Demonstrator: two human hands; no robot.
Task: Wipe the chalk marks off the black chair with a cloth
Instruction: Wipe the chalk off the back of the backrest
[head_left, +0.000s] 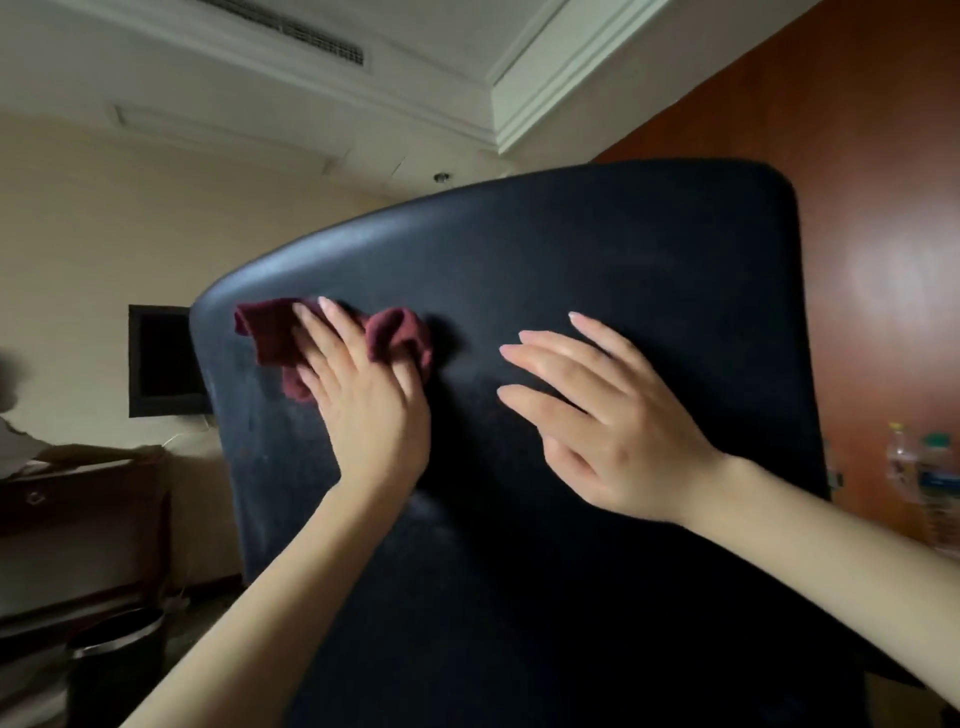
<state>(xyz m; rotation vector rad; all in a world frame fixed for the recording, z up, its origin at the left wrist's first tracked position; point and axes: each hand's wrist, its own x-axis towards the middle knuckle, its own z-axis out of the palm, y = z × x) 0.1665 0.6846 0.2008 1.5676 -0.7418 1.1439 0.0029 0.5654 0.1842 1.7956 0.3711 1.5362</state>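
Note:
The black chair's backrest (597, 249) fills the middle of the view, tilted. A dark red cloth (270, 332) lies bunched against its upper left part. My left hand (363, 410) presses the cloth flat onto the backrest with straight fingers, the cloth bulging out past the thumb side. My right hand (613, 426) rests flat on the backrest to the right of the cloth, fingers spread and straight, holding nothing. Faint pale smears show on the backrest's left side (260, 431) below the cloth.
A dark wooden desk (78, 499) stands at the left with a black waste bin (114, 660) below it. A dark screen (161, 358) hangs on the wall behind. Plastic bottles (930, 467) stand at the right against a brown wooden panel (878, 218).

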